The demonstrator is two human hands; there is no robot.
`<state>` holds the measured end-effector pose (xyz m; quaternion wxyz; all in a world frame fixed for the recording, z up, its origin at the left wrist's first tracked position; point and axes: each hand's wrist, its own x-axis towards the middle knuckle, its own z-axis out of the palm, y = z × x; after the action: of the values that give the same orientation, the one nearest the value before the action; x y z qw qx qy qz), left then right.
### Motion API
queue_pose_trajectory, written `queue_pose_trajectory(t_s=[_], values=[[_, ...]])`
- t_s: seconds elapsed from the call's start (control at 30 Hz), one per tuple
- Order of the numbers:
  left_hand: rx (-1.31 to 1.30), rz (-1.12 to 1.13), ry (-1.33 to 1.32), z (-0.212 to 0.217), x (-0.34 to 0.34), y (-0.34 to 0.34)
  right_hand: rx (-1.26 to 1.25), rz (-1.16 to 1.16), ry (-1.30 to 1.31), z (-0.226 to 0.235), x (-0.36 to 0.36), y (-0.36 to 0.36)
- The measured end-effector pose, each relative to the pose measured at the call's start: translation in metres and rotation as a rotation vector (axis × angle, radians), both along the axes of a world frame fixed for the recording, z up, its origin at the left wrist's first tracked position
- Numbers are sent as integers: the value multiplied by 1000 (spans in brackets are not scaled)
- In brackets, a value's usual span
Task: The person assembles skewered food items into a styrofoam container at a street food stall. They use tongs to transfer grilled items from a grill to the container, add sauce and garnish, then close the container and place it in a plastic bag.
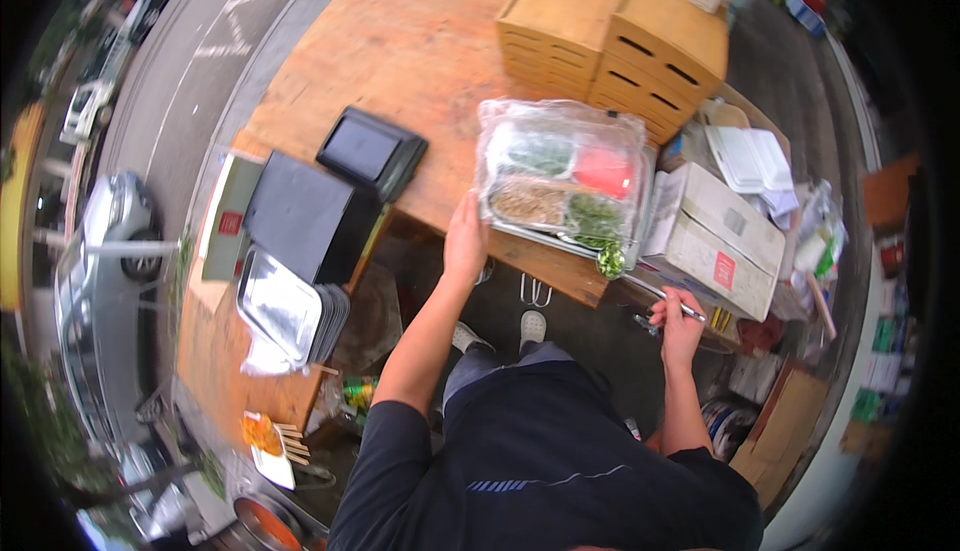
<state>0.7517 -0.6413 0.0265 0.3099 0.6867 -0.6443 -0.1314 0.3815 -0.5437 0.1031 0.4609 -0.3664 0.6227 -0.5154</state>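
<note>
A tray of sorted food [530, 204] under a crinkled clear plastic cover [490, 121] lies at the table's front edge. Its sections show dark green herbs, something bright red, brown crumbs and leafy greens. My left hand [466, 239] is at the left front corner, its fingers closed at the edge of the plastic. In front of my body to the right, my right hand [680, 329] grips a long thin metal utensil [694, 313]. The utensil points toward a small clump of greens [610, 259] at the tray's right front corner; its far end is unclear.
Wooden drawer boxes [560, 26] stand behind the tray. To the right are a cardboard box [725, 241] and white foam containers [750, 158]. On the left sit a dark tablet-like device [370, 146], a black box [300, 213] and stacked foil trays [285, 301]. Cars line the street beyond.
</note>
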Motion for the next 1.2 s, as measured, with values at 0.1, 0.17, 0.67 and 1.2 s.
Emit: queue_pose_trajectory(t_s=[0.1, 0.17, 0.67, 1.2], values=[[-116, 28, 107, -3, 0, 0, -6, 2, 10, 0, 6, 1], [-163, 45, 177, 0, 1, -4, -56, -6, -35, -1, 13, 2], [-264, 214, 469, -45, 25, 122, -95, 516, -106, 19, 185, -23], [344, 1930, 702, -164, 5, 797, -59, 1669, -192, -31, 742, 318]])
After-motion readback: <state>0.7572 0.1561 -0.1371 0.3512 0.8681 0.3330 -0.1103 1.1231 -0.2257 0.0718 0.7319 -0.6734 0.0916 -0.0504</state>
